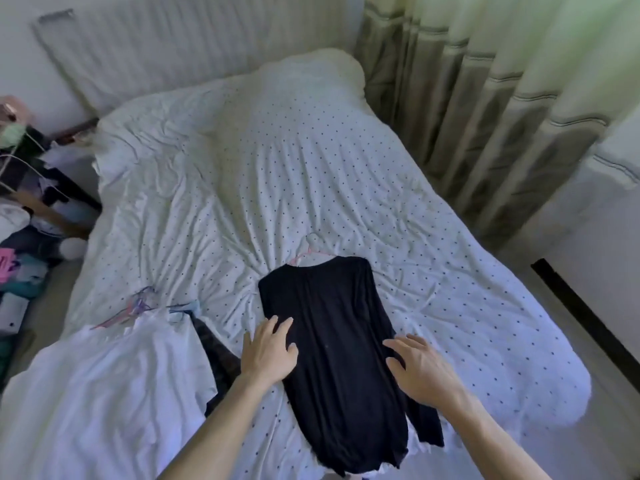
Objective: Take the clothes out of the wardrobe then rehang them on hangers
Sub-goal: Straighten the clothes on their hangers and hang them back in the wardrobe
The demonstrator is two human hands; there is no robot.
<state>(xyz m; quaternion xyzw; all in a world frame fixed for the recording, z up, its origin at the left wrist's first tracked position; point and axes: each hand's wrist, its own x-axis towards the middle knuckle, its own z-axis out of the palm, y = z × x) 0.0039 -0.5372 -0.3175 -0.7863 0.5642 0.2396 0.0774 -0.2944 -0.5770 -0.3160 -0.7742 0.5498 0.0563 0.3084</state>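
The black, long-sleeved knit top (332, 341) lies flat, neck away from you, on the white spotted bed (277, 168). It already sits on a thin pink plastic hanger (311, 252), whose hook pokes out beyond the neckline. Your left hand (268, 351) rests on the top's left edge about halfway down, fingers spread and straight, gripping nothing. Your right hand (420, 368) is at the top's right edge over the sleeve, also spread wide and holding nothing; whether it presses the cloth or only hovers cannot be told. The fabric looks thin, soft and light, so it will likely sag and slide off the hanger's shoulders if you lift it by the body. Better to take it by the hook, steadying one shoulder with the other hand. To the left of the black top lies a rumpled white garment (104, 393), with a dark patterned cloth (218, 355) showing between the two. A loose bunch of pink, purple and blue hangers (135, 306) lies just beyond that. Far to the right of the top hang pale striped curtains (485, 116).
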